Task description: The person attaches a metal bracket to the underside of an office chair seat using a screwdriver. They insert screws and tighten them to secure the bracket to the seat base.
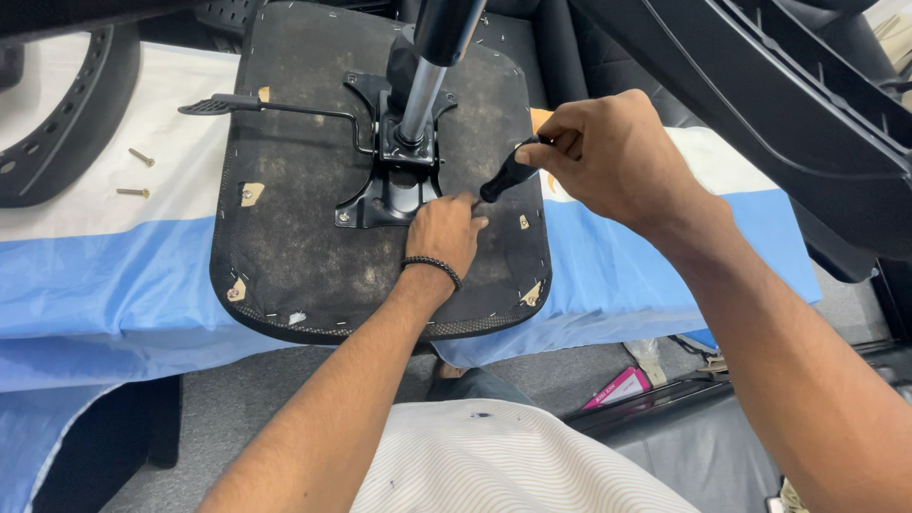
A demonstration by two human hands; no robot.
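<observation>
Watching remotely, head view looking down.

Blue-and-white cloth covering bench, cushioning work.

Chair seat base lying upside down at centre, underside facing up for access.

Black metal mechanism plate sitting mid-seat; chrome gas cylinder rising toward 12 o'clock; lever pointing to 10 o'clock.

Right hand at 3 o'clock, closed around black screwdriver handle, tip angling toward plate's corner.

Left hand at 6 o'clock of plate, fingers loosely curled, fingertips pressing at plate edge, apparently steadying; holding nothing I can see.

Two loose screws lying at 9 o'clock, apart from seat.
</observation>
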